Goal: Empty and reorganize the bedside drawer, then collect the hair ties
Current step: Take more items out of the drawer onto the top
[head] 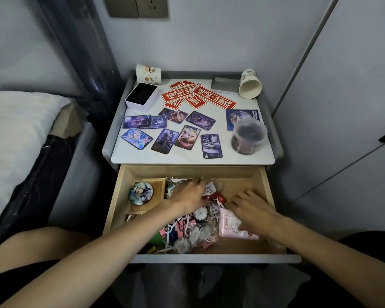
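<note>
Inside bedside drawer (242, 174), left hand (187, 196) reaches into charm pile (196, 234), grip unclear; right hand (251, 210) lies spread on pink pouch (229, 225). Hair ties unidentifiable. Tangled charms may snag and spill.

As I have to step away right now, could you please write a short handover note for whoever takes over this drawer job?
Left hand: down in the pile of charms; its fingers are blurred, so the grip is unclear.
Right hand: fingers straight, lying partly over the pink pouch.
Drawer: open, with a round badge in its left compartment.
Done: picture cards and red stickers lie on the nightstand top.
Left: clear the pile, reorganize, and collect the hair ties. I can't make out any yet.
</note>
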{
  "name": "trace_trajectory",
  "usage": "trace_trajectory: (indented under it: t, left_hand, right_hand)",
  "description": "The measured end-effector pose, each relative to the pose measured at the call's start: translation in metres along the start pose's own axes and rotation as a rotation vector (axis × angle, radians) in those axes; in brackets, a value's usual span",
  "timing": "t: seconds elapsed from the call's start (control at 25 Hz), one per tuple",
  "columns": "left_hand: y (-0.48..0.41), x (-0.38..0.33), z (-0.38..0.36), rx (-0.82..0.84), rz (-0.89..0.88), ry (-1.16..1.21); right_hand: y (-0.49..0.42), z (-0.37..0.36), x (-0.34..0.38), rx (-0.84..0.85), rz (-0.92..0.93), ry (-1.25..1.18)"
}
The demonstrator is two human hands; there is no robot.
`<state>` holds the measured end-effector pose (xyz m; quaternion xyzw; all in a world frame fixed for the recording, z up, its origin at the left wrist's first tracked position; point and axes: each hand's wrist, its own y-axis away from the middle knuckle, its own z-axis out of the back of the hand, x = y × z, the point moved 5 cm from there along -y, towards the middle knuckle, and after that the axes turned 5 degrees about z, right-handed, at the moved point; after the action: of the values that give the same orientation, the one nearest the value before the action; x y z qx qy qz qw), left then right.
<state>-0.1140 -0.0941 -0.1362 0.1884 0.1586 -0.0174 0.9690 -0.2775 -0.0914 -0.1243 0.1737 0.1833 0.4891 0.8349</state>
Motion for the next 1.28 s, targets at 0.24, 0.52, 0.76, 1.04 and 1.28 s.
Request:
trace_trajectory:
  t: [0.24, 0.52, 0.76, 1.04, 1.28]
  left_hand:
    - [-0.015, -0.003, -0.005, -0.126, -0.001, 0.038]
    - [-0.019, 0.022, 0.007, -0.057, 0.054, 0.205]
    - [-0.021, 0.012, 0.011, -0.021, 0.052, 0.349]
    - [-0.012, 0.012, 0.003, -0.025, -0.057, 0.296]
    - [-0.015, 0.022, 0.008, -0.033, 0.005, 0.252]
  right_hand:
    - [-0.003, -0.014, 0.001, 0.006, 0.028, -0.012]
    - [0.008, 0.004, -0.032, -0.051, -0.097, -0.428]
    - [0.002, 0.0, -0.035, 0.12, -0.153, -0.21]
    - [-0.005, -0.01, -0.032, 0.209, -0.178, -0.229]
    - [-0.002, -0.005, -0.033, 0.156, -0.181, -0.437]
